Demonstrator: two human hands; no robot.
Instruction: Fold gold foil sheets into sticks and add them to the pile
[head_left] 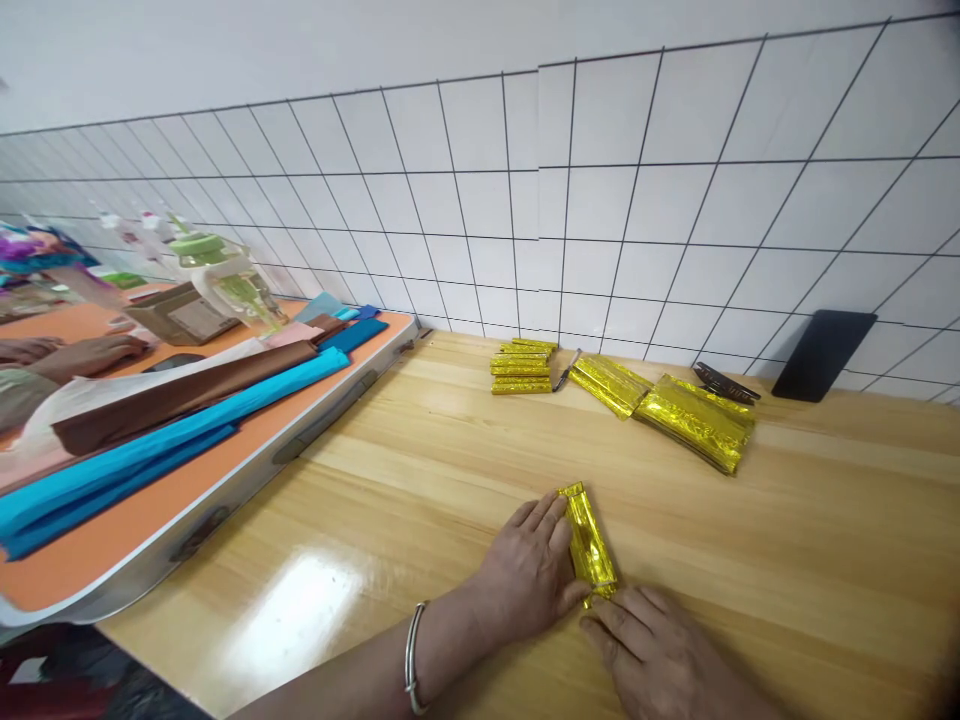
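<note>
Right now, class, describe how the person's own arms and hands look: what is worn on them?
Both arms are bare, no sleeves or gloves. The left hand has a thin silver bangle on its wrist. The right hand shows nothing worn; no rings are visible on the fingers.

We lay our left hand [527, 572] flat, palm down, fingers stretched forward and close together, a bangle on its wrist. Our right hand [660, 650] rests beside it, palm down, fingertips turned toward the left thumb, nearly touching.
</note>
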